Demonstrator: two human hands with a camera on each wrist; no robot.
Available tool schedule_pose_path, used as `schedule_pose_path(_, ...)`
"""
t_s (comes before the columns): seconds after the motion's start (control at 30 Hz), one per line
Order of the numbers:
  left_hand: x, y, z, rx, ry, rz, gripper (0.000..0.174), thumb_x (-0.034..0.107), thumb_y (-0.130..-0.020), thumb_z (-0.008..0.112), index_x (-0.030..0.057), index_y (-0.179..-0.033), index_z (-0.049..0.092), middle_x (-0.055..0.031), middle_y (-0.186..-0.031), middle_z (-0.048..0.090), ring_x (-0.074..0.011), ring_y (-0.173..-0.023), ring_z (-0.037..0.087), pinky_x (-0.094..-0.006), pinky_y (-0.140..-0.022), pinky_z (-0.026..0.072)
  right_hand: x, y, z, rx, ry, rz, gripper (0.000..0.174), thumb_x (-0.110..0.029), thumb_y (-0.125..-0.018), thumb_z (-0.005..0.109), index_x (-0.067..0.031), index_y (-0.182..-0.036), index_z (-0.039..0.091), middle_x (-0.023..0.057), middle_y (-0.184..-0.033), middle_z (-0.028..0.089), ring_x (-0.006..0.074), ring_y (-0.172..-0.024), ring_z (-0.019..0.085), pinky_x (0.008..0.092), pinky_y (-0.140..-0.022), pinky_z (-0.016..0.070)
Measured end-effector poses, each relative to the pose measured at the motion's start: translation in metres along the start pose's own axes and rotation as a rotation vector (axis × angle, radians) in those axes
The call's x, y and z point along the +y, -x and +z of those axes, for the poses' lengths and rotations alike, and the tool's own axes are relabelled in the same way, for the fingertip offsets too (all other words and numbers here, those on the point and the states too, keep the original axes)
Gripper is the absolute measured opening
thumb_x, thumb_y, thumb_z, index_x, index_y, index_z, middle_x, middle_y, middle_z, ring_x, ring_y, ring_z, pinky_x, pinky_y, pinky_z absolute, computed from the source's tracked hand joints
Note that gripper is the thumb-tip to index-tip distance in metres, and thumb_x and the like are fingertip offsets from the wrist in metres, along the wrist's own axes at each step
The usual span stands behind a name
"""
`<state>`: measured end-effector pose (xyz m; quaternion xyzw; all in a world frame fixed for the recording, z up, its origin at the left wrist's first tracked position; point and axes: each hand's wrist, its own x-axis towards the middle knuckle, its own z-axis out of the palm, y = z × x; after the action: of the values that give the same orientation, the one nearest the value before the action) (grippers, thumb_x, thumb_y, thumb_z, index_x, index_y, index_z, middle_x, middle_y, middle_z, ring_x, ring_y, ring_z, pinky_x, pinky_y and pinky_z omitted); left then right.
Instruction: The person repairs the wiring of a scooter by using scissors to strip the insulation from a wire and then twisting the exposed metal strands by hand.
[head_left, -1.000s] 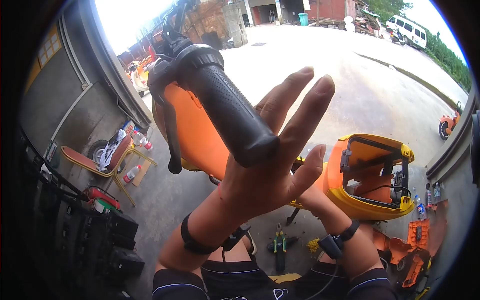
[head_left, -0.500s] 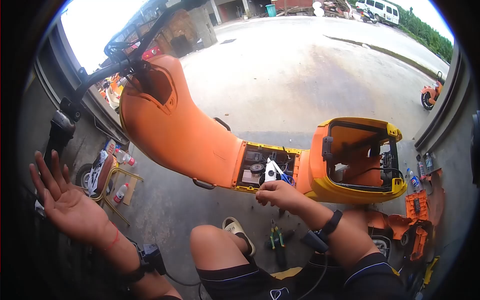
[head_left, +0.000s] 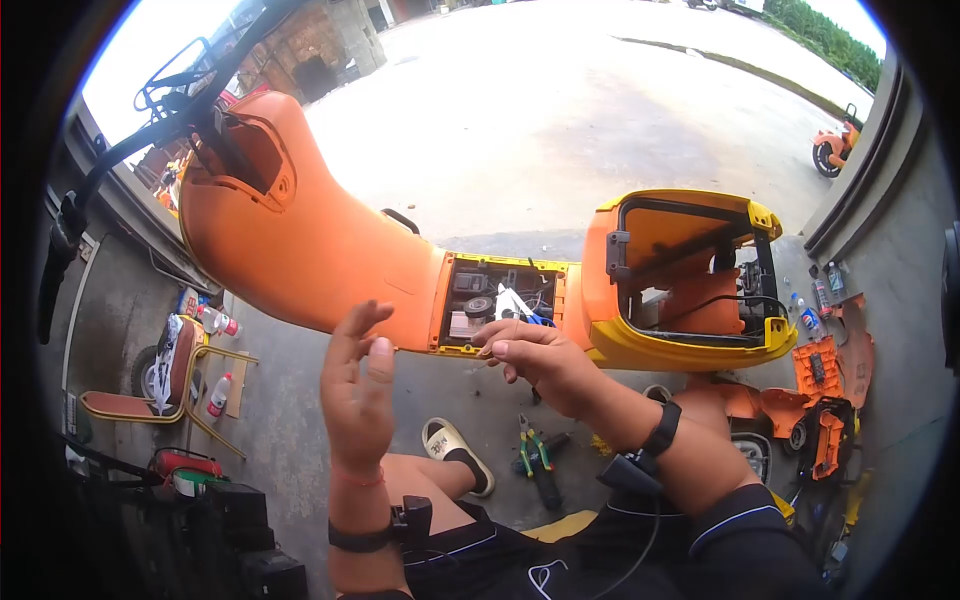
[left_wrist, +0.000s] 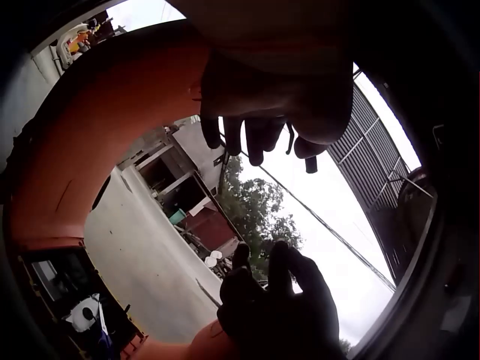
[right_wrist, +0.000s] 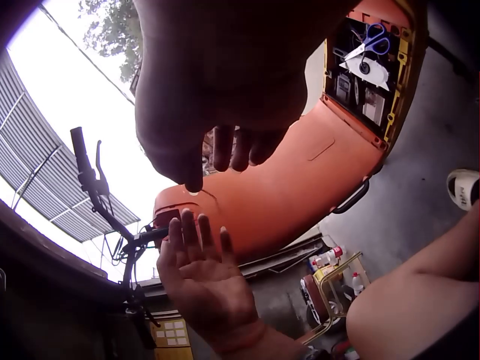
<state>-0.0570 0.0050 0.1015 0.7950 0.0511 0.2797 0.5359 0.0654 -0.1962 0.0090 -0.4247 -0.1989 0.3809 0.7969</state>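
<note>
My left hand is raised in front of the orange scooter body, its fingers extended and holding nothing. In the right wrist view its palm faces the camera. My right hand hovers by the near edge of the open floor compartment, fingers bent loosely. No object shows between those fingers in the right wrist view. Inside the compartment lie blue-handled scissors on a white piece, beside dark electrical parts. Handlebars rise at the scooter's left end.
Green-and-yellow pliers lie on the floor below the scooter. Orange panels and bottles are at the right. A chair stands at the left. The scooter's rear opening has no seat over it.
My left hand came away from the handlebar grip area and moved right, in front of the scooter body. The handlebars swung away to the far left. My right hand stays near the compartment.
</note>
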Motion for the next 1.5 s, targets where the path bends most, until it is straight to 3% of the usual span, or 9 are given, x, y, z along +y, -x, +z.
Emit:
schedule_pose_path(0.2, -0.03, 0.026, 0.064, -0.264, -0.207, -0.031, 0.034, 0.021, -0.105, 0.066, -0.0026, -0.13, 0.068, -0.0143, -0.117, 0.075, -0.0216, -0.112, 0.07, -0.0336, -0.098, 0.052, 0.001, 0.004, 0.002, 0.083, 0.054, -0.005, 0.02, -0.019, -0.099, 0.069, -0.0028, -0.106, 0.078, 0.0091, -0.146, 0.053, 0.015, -0.118, 0.055, 0.0322, -0.098, 0.0431)
schedule_pose_path(0.37, -0.029, 0.03, 0.066, -0.331, 0.038, -0.427, 0.024, 0.02, -0.101, 0.071, -0.0017, -0.109, 0.078, -0.0108, -0.093, 0.08, -0.0209, -0.09, 0.076, -0.0292, -0.083, 0.0558, 0.012, 0.003, -0.005, 0.152, 0.028, 0.128, 0.026, -0.02, -0.1, 0.068, 0.0005, -0.116, 0.072, 0.0042, -0.105, 0.072, 0.015, -0.1, 0.065, 0.0318, -0.091, 0.0472)
schedule_pose_path(0.53, -0.053, 0.035, 0.063, -0.337, -0.328, -0.08, 0.018, 0.018, -0.099, 0.072, 0.0017, -0.103, 0.08, -0.01, -0.083, 0.078, -0.0196, -0.08, 0.074, -0.0314, -0.079, 0.0525, -0.002, -0.008, -0.019, 0.466, -0.195, -0.061, 0.015, -0.022, -0.102, 0.064, -0.0085, -0.106, 0.07, 0.0025, -0.102, 0.071, 0.0111, -0.092, 0.061, 0.0286, -0.081, 0.045)
schedule_pose_path(0.73, -0.063, 0.028, 0.049, -0.256, -0.271, -0.076, 0.016, 0.017, -0.098, 0.073, 0.0034, -0.103, 0.08, -0.0081, -0.085, 0.078, -0.0207, -0.081, 0.072, -0.0327, -0.08, 0.0508, -0.039, -0.02, -0.044, 0.642, -0.116, -0.17, 0.016, -0.019, -0.099, 0.062, -0.0046, -0.097, 0.068, 0.0022, -0.09, 0.069, 0.0141, -0.081, 0.061, 0.0293, -0.075, 0.0454)
schedule_pose_path(0.93, -0.071, 0.023, 0.037, -0.211, -0.254, -0.075, 0.016, 0.016, -0.097, 0.074, 0.0045, -0.106, 0.08, -0.0071, -0.087, 0.077, -0.0195, -0.081, 0.068, -0.0314, -0.081, 0.0491, -0.027, -0.011, -0.012, -0.358, 1.412, 0.378, 0.024, -0.025, -0.089, 0.072, -0.0035, -0.098, 0.075, 0.011, -0.084, 0.072, 0.0195, -0.077, 0.069, 0.0348, -0.074, 0.0552)
schedule_pose_path(1.07, -0.066, 0.019, 0.035, -0.266, -0.249, -0.058, 0.015, 0.016, -0.097, 0.075, 0.005, -0.105, 0.08, -0.0075, -0.086, 0.076, -0.0207, -0.079, 0.068, -0.0321, -0.079, 0.0475, 0.007, -0.005, -0.019, -0.336, 1.337, 0.155, 0.031, -0.028, -0.092, 0.076, -0.0042, -0.11, 0.072, 0.0105, -0.098, 0.075, 0.0178, -0.089, 0.07, 0.0336, -0.081, 0.0556)
schedule_pose_path(1.17, -0.065, 0.019, 0.037, -0.235, -0.354, 0.069, 0.013, 0.015, -0.094, 0.076, 0.0066, -0.103, 0.08, -0.0065, -0.083, 0.074, -0.0226, -0.076, 0.066, -0.0343, -0.075, 0.0451, -0.001, -0.018, -0.005, -0.017, 0.365, 0.28, 0.034, -0.033, -0.099, 0.077, -0.0023, -0.114, 0.07, 0.0018, -0.101, 0.071, 0.0105, -0.097, 0.064, 0.0293, -0.084, 0.0525)
schedule_pose_path(1.33, -0.062, 0.027, 0.046, -0.192, -0.573, 0.246, 0.009, 0.014, -0.092, 0.076, 0.0092, -0.099, 0.08, -0.0036, -0.082, 0.074, -0.0237, -0.074, 0.063, -0.0373, -0.071, 0.0417, 0.009, -0.014, 0.001, 0.221, 0.195, 0.173, 0.027, -0.027, -0.096, 0.08, -0.0025, -0.106, 0.073, 0.0016, -0.096, 0.071, 0.0078, -0.083, 0.058, 0.0259, -0.076, 0.0484)
schedule_pose_path(1.5, -0.064, 0.03, 0.046, -0.237, -0.388, 0.092, 0.012, 0.013, -0.091, 0.076, 0.0077, -0.101, 0.08, -0.0026, -0.081, 0.074, -0.0225, -0.074, 0.063, -0.0366, -0.069, 0.0459, 0.011, -0.01, 0.002, 0.24, 0.029, 0.121, 0.018, -0.018, -0.097, 0.078, -0.0017, -0.104, 0.075, 0.0056, -0.099, 0.074, 0.0121, -0.092, 0.067, 0.0286, -0.085, 0.0536)
